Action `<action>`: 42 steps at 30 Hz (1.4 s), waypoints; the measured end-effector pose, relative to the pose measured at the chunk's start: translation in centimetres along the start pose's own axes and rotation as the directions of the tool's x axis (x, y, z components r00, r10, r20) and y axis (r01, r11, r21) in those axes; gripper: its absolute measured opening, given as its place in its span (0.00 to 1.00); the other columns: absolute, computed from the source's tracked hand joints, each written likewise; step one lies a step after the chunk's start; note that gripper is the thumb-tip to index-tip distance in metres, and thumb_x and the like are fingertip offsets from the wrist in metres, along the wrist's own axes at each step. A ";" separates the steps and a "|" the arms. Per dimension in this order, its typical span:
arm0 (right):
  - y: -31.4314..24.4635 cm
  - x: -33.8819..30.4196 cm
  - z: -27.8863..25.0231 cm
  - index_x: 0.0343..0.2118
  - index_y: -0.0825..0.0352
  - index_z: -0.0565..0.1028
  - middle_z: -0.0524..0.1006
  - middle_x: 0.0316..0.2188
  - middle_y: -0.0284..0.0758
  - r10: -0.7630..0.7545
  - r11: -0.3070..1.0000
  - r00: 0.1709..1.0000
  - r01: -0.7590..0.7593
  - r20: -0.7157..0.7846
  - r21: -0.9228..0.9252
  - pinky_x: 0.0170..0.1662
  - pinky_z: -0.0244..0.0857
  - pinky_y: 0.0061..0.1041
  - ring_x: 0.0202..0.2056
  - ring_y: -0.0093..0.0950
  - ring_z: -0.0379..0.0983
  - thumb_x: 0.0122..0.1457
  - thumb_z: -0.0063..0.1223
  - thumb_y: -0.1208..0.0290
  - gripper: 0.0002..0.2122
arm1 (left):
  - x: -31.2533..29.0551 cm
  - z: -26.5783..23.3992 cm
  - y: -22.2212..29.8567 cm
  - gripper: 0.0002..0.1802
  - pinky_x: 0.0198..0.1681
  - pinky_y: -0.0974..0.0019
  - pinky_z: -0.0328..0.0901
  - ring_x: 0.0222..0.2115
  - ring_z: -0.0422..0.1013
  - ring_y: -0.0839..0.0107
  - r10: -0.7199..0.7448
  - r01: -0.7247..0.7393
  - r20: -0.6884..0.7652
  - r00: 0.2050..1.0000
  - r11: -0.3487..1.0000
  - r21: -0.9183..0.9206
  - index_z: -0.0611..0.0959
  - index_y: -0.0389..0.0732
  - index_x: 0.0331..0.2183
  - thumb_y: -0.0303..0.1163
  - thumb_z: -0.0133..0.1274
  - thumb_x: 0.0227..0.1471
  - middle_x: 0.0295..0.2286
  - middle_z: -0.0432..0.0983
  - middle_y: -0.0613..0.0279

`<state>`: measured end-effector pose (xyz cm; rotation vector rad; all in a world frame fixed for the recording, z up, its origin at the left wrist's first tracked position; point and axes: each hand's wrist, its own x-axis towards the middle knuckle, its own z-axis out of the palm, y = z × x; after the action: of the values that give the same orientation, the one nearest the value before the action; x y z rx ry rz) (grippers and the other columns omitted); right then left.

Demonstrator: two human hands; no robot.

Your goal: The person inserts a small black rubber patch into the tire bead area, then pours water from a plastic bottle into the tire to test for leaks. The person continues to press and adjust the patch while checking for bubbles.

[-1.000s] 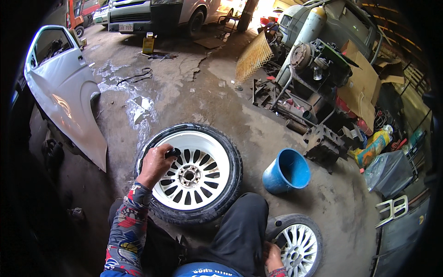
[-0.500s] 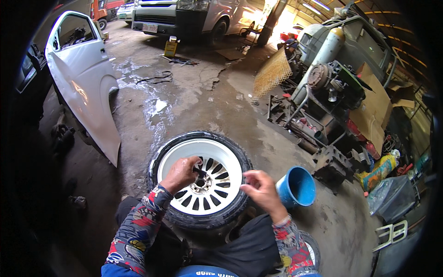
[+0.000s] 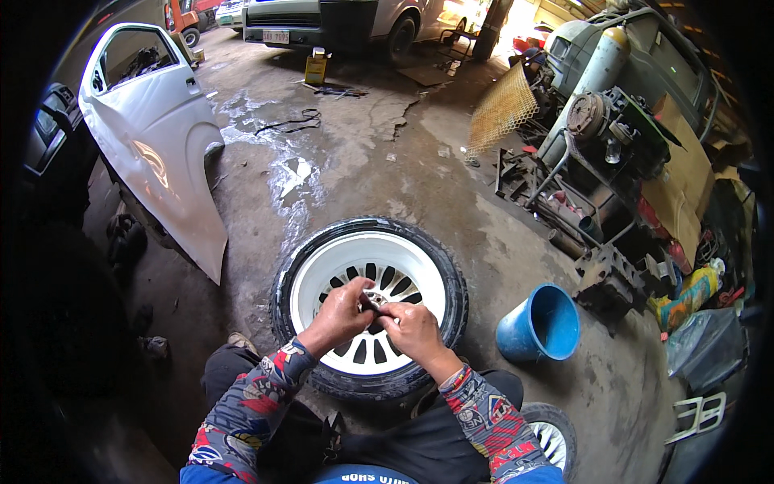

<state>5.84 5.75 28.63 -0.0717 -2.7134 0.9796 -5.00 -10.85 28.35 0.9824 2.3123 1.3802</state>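
A white multi-spoke wheel rim (image 3: 313, 270) with a black tyre (image 3: 451, 278) around it lies flat on the floor before my knees. Over its hub my left hand (image 3: 337, 315) is closed on a small dark piece (image 3: 372, 304), whose kind I cannot make out. My right hand (image 3: 415, 332) meets it there, thumb and fingers pinched on the same piece. Both hands hide part of the hub and the lower spokes.
A blue bucket (image 3: 516, 331) stands right of the tyre, and a smaller wheel (image 3: 551, 431) lies by my right leg. At left leans a white car body panel (image 3: 161, 121). Engine parts (image 3: 601, 129) and scrap fill the right side; a yellow container (image 3: 315, 68) stands farther off.
My right hand has moved left from the tyre's right side to join the left hand at the dark piece. The view has shifted slightly, so the surroundings sit farther right.
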 end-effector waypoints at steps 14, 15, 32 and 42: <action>0.4 1.4 0.1 0.38 0.71 0.82 0.81 0.25 0.32 0.412 0.732 0.902 -0.413 0.131 0.542 0.28 0.69 0.22 0.24 0.18 0.75 0.60 0.62 0.74 0.07 | -0.1 -1.4 0.2 0.13 0.26 0.74 0.63 0.23 0.66 0.83 -0.098 0.107 0.041 0.994 0.929 -0.353 0.81 0.39 0.34 0.37 0.53 0.68 0.23 0.70 0.75; 0.3 1.5 0.0 0.38 0.70 0.81 0.80 0.26 0.29 0.419 0.689 0.886 -0.452 0.196 0.567 0.28 0.68 0.19 0.24 0.15 0.73 0.61 0.62 0.73 0.07 | -0.1 -1.7 0.1 0.14 0.26 0.76 0.61 0.24 0.65 0.84 -0.177 0.226 0.153 0.972 0.882 -0.414 0.81 0.40 0.35 0.39 0.51 0.69 0.24 0.71 0.76; -0.3 0.1 -1.0 0.44 0.69 0.81 0.81 0.34 0.26 0.247 0.487 0.900 -0.437 0.360 0.756 0.39 0.70 0.16 0.34 0.14 0.75 0.64 0.63 0.69 0.10 | -0.8 -2.0 0.5 0.10 0.29 0.76 0.64 0.25 0.69 0.83 -0.268 0.356 0.236 0.934 0.757 -0.547 0.83 0.40 0.40 0.37 0.55 0.66 0.26 0.76 0.72; -0.9 1.0 -1.3 0.34 0.62 0.84 0.81 0.42 0.36 -0.265 0.964 0.785 0.228 -0.560 -0.138 0.51 0.69 0.33 0.48 0.36 0.76 0.44 0.61 0.88 0.15 | -0.1 -1.5 0.0 0.18 0.42 0.71 0.71 0.40 0.77 0.73 -0.253 0.311 0.198 0.947 0.876 -0.368 0.79 0.37 0.53 0.37 0.53 0.68 0.41 0.81 0.59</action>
<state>5.22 5.99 30.34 -0.0170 -2.1217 0.6557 -5.70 -11.92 29.06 0.5710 1.8724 1.5109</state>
